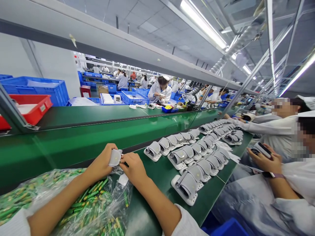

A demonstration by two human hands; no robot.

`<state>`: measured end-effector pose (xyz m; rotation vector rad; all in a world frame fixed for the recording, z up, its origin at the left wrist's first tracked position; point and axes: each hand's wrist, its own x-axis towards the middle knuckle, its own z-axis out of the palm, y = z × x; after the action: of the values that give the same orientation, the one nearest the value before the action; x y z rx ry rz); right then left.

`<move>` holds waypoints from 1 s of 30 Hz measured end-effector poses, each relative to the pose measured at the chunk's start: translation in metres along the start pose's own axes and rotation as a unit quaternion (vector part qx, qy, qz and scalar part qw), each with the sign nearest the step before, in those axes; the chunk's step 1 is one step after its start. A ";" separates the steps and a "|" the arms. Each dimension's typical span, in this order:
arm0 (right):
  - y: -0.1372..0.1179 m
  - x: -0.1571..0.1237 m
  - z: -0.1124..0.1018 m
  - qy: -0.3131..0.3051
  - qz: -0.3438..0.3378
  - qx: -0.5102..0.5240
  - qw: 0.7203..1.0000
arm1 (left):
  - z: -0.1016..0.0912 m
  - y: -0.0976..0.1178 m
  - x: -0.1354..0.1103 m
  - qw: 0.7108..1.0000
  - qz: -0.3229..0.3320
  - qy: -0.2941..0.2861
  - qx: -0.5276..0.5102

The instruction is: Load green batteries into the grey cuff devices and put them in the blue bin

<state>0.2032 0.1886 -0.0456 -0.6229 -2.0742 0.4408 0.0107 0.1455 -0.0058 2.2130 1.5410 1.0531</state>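
Note:
Both my hands grip one small grey-cuffed white device (pixel 115 157) over the near edge of the green workbench (pixel 152 183). My left hand (pixel 100 165) wraps its fingers round the device's left side. My right hand (pixel 133 167) pinches its right side with curled fingers. Under my forearms lies a clear plastic bag of green batteries (pixel 81 203). To the right, several identical devices (pixel 187 160) stand in rows on the bench, the nearest one (pixel 186 187) by my right forearm.
A green conveyor belt (pixel 73 137) runs past beyond my hands. Red (pixel 29 108) and blue bins (pixel 36 87) sit at the far left. A co-worker's hand (pixel 264 159) at right holds a device. Other workers sit along the line and across it.

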 end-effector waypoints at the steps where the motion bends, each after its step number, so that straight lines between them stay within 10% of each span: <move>1: 0.001 0.000 -0.001 -0.012 -0.010 -0.015 1.000 | 0.000 0.000 0.000 1.000 -0.001 0.001 0.001; 30: 0.001 -0.001 -0.020 -0.037 -0.068 -0.051 0.996 | 0.002 0.003 -0.007 0.998 0.049 0.018 0.027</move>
<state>0.2206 0.1902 -0.0357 -0.5269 -2.2049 0.2855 0.0124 0.1384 -0.0083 2.3392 1.5066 1.0982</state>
